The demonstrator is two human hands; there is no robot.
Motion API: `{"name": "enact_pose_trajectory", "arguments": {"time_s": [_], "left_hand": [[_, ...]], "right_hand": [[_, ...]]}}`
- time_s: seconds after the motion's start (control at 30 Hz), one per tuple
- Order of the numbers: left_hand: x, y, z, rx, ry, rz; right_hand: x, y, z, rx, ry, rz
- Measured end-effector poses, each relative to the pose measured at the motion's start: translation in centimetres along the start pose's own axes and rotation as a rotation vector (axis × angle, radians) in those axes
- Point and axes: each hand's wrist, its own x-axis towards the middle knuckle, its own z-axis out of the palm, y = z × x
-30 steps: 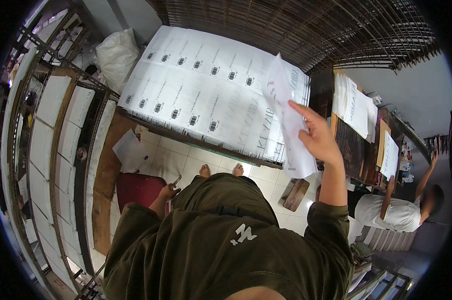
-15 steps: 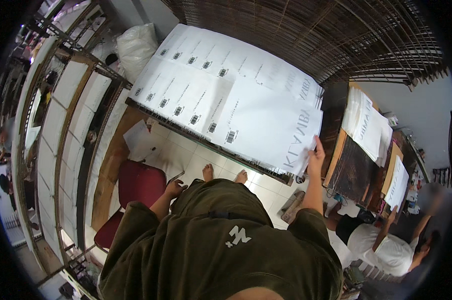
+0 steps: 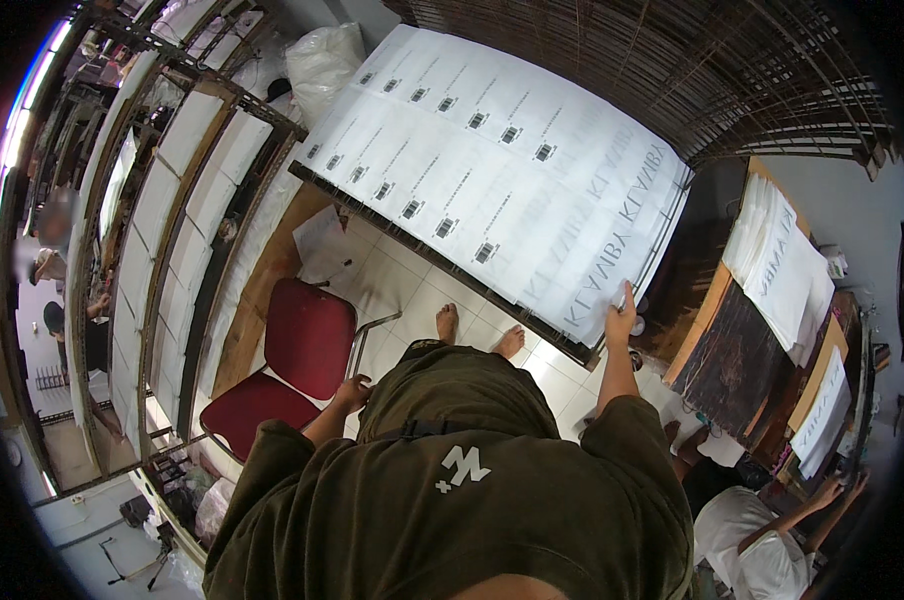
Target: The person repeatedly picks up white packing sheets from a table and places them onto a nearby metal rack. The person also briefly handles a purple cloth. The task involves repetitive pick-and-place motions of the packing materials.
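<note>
Large white printed sheets (image 3: 432, 150) lie overlapping on a dark wire rack (image 3: 562, 345) in front of me. They carry rows of barcodes and big grey lettering along the right side. At the rack's near right corner is my right hand (image 3: 620, 322). Its index finger stretches along the sheet edge and the other fingers are partly curled; whether they touch the wire is hidden. My left hand (image 3: 352, 393) hangs by my hip, next to the red chair (image 3: 310, 325), with loose fingers and nothing seen in it.
Stacked wire racks (image 3: 662, 60) tilt up behind the sheets. On the right a dark table (image 3: 722, 350) bears a pile of printed white sheets (image 3: 787, 265), and a co-worker (image 3: 762, 540) in white bends beside it. Tall shelving (image 3: 162, 260) with white sheets lines the left. A plastic bag (image 3: 324, 70) sits far left.
The front right sheet lay over others and now lies flatter, uncovering more barcodes and bare wires at the right edge. My right hand has left its corner grip. The view has shifted.
</note>
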Motion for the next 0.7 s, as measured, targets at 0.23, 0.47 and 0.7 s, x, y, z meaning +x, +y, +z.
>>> {"name": "enact_pose_trajectory", "arguments": {"time_s": [0.23, 0.47, 0.7], "left_hand": [[-0.4, 2.9, 0.8, -0.025, 0.029, 0.110], [-1.8, 5.1, -0.1, 0.052, 0.045, 0.021], [-2.1, 4.1, 0.2, 0.049, 0.019, -0.014]], "right_hand": [[-0.2, -1.3, 0.2, 0.069, -0.070, 0.143], [0.0, 1.1, 1.2, 0.090, -0.043, 0.104], [0.2, 2.0, 1.4, 0.055, -0.041, 0.085]]}}
